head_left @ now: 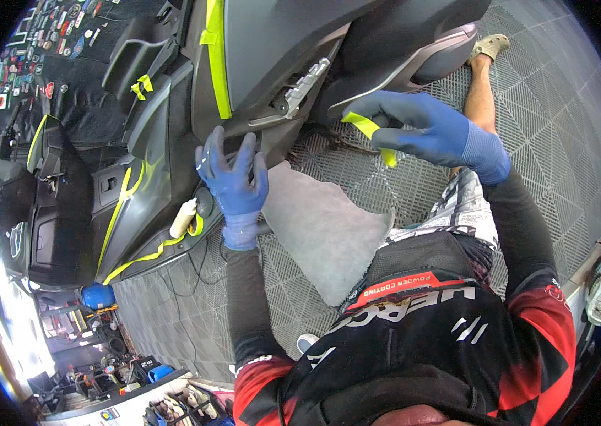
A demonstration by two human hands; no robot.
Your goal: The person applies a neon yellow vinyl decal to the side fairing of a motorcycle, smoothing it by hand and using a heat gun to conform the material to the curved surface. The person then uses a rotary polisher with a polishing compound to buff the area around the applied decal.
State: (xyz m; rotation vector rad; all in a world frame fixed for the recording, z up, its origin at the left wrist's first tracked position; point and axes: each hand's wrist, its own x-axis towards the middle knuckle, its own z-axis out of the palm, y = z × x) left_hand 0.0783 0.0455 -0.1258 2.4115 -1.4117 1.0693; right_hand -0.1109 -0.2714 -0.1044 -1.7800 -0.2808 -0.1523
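A dark grey motor scooter (279, 64) fills the upper part of the head view. My left hand (233, 177), in a blue work glove with grey fingers, has its fingers spread at the scooter's lower side panel; the fingertips appear to touch it. A short strip of yellow-green masking tape (361, 126) is pinched in my gloved right hand (421, 131), clear of the bodywork. One long strip of the same tape (217, 71) runs down the panel above my left hand. Below the panel is a folding metal footpeg (304, 89). Between my arms lies a grey cloth (322, 231).
On the scooter's footboard are a white bottle (183, 219) and a tape roll (196, 226). More tape strips (121, 206) edge the front panels. A cable (190, 284) trails over the grey tiled floor (172, 312). Tools and boxes (112, 369) stand at lower left.
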